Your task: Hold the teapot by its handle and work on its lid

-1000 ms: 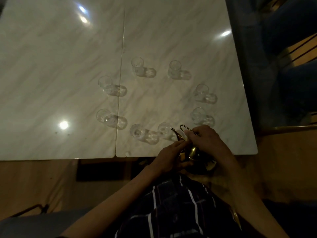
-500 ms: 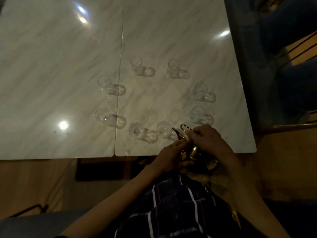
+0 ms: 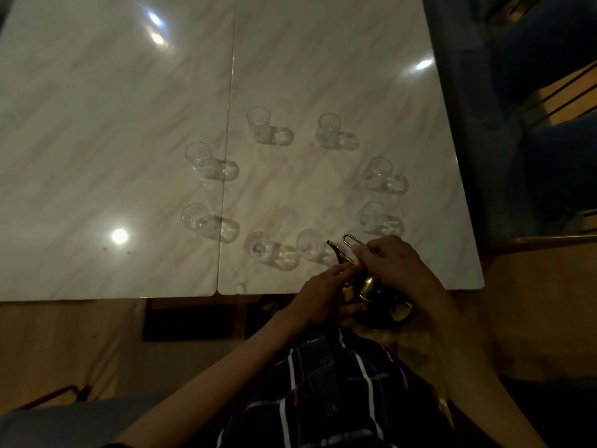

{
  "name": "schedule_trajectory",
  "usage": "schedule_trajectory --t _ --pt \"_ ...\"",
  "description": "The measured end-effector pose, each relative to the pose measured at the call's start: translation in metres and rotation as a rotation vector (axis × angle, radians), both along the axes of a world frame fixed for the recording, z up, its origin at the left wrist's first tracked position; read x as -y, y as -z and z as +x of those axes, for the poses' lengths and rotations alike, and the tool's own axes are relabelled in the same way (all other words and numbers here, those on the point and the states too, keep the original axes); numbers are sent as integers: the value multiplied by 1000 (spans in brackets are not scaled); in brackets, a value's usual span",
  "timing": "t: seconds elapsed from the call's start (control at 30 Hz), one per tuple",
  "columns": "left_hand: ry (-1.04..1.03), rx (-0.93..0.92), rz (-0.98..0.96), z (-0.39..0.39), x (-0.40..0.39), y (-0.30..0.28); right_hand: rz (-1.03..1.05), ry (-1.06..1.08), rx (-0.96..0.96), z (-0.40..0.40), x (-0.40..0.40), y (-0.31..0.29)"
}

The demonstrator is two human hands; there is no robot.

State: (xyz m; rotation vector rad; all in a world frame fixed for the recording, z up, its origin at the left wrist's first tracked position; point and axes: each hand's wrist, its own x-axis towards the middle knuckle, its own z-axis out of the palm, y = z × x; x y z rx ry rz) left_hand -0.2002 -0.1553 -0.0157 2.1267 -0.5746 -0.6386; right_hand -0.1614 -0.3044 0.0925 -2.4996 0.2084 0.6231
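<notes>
glossy marble table (image 3: 129,124), wooden floor (image 3: 64,344), dim lamp glare

Your left hand (image 3: 323,294) and right hand (image 3: 400,266) are both bare, and your forearms are uncovered for the whole length that shows, with no sleeve in sight. You wear a dark garment (image 3: 326,392) crossed by thin pale stripes in a plaid pattern, with small dark buttons down its middle. The dim light hides its exact colours.

Dim, warm overhead light; glare spots on the marble table (image 3: 97,124); wide-angle edge distortion.
</notes>
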Motion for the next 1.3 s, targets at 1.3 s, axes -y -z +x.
schedule_trajectory --t 1.3 --pt "0 8 -10 -1 -1 0 27 25 -28 -1 1 1"
